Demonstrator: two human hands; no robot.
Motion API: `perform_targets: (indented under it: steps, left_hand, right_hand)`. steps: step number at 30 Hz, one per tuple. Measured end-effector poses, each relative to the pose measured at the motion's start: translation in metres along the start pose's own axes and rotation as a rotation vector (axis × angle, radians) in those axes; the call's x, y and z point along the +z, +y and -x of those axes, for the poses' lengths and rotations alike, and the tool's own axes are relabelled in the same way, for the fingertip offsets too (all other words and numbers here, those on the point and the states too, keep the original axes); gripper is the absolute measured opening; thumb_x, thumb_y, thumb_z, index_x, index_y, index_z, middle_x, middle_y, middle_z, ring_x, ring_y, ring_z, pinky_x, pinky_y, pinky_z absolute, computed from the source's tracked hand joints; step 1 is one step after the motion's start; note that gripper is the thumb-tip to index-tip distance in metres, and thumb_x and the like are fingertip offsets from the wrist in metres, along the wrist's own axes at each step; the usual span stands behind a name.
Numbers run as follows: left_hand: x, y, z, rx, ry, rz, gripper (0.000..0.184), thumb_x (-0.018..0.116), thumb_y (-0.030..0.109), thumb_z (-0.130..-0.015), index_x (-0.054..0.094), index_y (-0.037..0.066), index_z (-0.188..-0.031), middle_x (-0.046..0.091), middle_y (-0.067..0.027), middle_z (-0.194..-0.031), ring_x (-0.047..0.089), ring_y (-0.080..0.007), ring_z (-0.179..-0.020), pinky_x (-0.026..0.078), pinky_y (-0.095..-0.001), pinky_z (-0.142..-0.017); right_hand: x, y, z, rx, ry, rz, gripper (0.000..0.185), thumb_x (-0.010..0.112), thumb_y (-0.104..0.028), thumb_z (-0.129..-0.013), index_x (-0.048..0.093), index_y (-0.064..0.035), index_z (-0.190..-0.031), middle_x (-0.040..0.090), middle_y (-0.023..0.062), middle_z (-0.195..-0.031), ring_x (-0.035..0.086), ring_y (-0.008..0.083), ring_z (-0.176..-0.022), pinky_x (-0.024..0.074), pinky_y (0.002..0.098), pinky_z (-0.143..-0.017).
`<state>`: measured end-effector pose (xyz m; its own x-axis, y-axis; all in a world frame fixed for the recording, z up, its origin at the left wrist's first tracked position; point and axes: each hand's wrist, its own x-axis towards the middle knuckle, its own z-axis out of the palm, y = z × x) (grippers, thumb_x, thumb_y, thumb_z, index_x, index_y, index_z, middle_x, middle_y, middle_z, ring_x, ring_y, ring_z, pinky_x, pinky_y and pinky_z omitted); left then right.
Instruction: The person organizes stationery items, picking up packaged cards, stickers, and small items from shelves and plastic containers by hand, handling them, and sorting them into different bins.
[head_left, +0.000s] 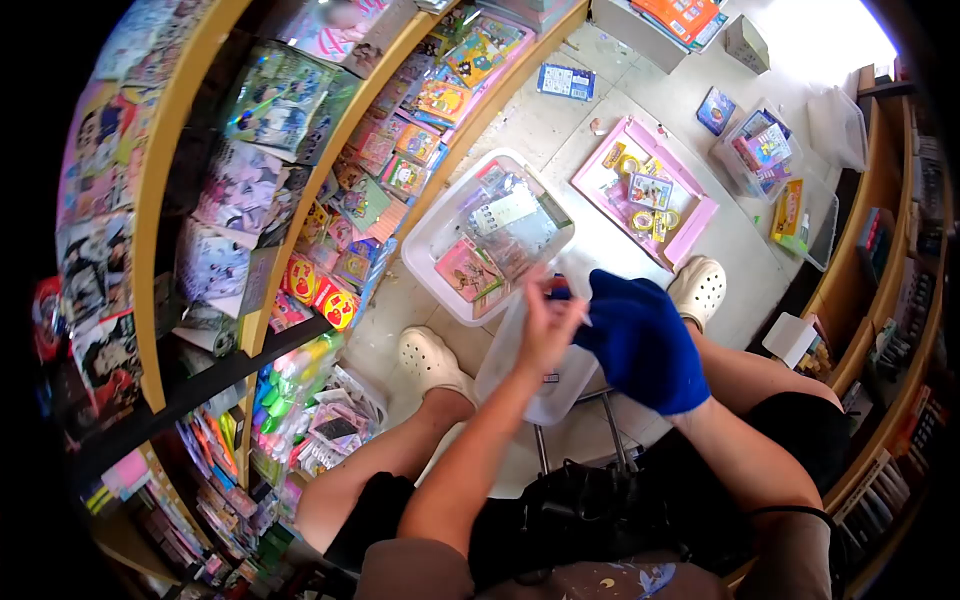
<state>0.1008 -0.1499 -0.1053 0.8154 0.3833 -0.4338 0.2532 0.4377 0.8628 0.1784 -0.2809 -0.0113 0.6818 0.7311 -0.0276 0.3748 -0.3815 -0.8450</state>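
Note:
My left hand is blurred, its fingers pressed together at the edge of a blue cloth, with something small and dark beside the fingertips that I cannot make out. The blue cloth wraps round my right hand down to the wrist and hides its fingers. Below both hands is a translucent plastic bin. Just beyond them a larger clear bin holds packaged cards and a pink picture packet.
A pink tray with yellow tape rolls lies ahead on the floor. Filled shelves stand at the left, more shelves at the right. Another clear bin sits at upper right. My feet in cream clogs flank the bins.

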Motion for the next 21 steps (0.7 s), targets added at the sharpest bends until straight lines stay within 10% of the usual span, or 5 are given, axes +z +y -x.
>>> perform_targets:
  steps: [3, 5, 10, 14, 21]
  left_hand:
    - [0.052, 0.041, 0.042, 0.065, -0.185, -0.311, 0.069, 0.062, 0.010, -0.080, 0.021, 0.008, -0.136, 0.044, -0.0151, -0.114, 0.057, -0.0140, -0.079, 0.049, -0.0262, -0.066]
    - [0.069, 0.050, 0.062, 0.210, -0.240, -0.584, 0.065, 0.062, 0.014, -0.081, 0.028, 0.010, -0.136, 0.044, -0.0172, -0.112, 0.056, -0.0198, -0.080, 0.048, -0.0303, -0.069]
    - [0.072, 0.083, 0.077, 0.315, -0.171, -1.214, 0.059, 0.059, 0.025, -0.082, 0.034, 0.008, -0.133, 0.046, -0.0217, -0.107, 0.045, -0.0348, -0.101, 0.035, -0.0408, -0.090]
    - [0.092, 0.060, 0.059, 0.424, 0.001, -0.636, 0.056, 0.051, 0.028, -0.088, 0.031, -0.002, -0.132, 0.037, -0.0252, -0.129, 0.034, -0.0365, -0.122, 0.024, -0.0437, -0.102]
    - [0.113, 0.041, 0.085, 0.298, -0.272, -0.567, 0.074, 0.048, 0.037, -0.089, 0.010, 0.000, -0.141, 0.016, -0.0276, -0.144, 0.011, -0.0422, -0.135, 0.009, -0.0500, -0.107]
  right_hand:
    - [-0.009, -0.006, 0.010, 0.708, 0.282, -1.412, 0.031, 0.054, -0.010, -0.088, 0.049, -0.0059, -0.118, 0.051, 0.0094, -0.114, 0.054, 0.0207, -0.100, 0.0477, 0.0326, -0.084]
    - [0.005, 0.021, 0.031, 0.796, 0.299, -1.526, 0.028, 0.052, -0.032, -0.091, 0.054, -0.0100, -0.107, 0.059, 0.0053, -0.096, 0.060, 0.0149, -0.083, 0.0512, 0.0281, -0.069]
    - [0.015, 0.013, 0.045, 0.717, -0.015, -1.819, 0.042, 0.040, -0.047, -0.093, 0.054, -0.0117, -0.110, 0.060, 0.0057, -0.103, 0.059, 0.0177, -0.091, 0.0478, 0.0311, -0.079]
    - [0.020, 0.014, 0.050, 0.669, -0.117, -1.860, 0.044, 0.040, -0.050, -0.091, 0.054, -0.0118, -0.110, 0.060, 0.0069, -0.102, 0.058, 0.0208, -0.092, 0.0468, 0.0337, -0.081]
    - [0.018, 0.023, 0.043, 0.634, -0.134, -1.918, 0.049, 0.041, -0.055, -0.089, 0.053, -0.0120, -0.110, 0.059, 0.0089, -0.102, 0.057, 0.0261, -0.094, 0.0451, 0.0382, -0.086]
